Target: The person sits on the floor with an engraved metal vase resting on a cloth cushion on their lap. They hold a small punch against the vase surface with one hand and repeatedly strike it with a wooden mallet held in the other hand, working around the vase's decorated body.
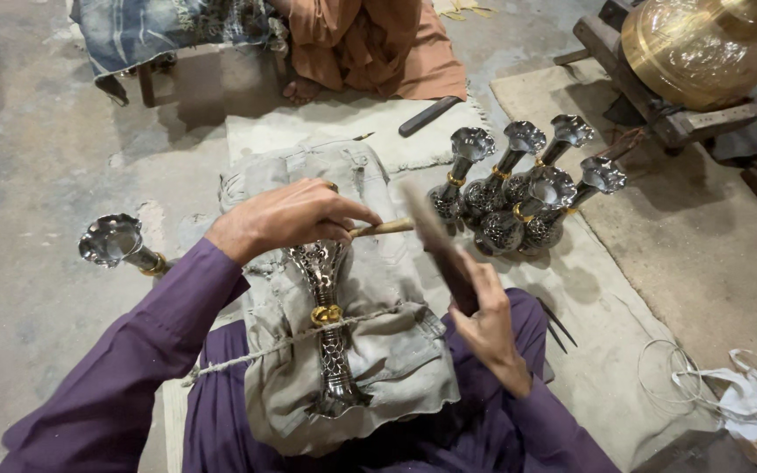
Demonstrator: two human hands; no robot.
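Your left hand point(286, 219) pinches the punch point(381, 229); your right hand point(484, 320) grips the blurred mallet point(438, 245), and a skewed blow could strike those fingers or mar the vase point(330, 328).

I have one view only, from the camera on the person's head. It looks steeply down over the purple sleeves and lap, close to both hands, facing forward across the grey concrete floor point(28, 131). The far edge reaches the large round brass vessel point(698, 48).
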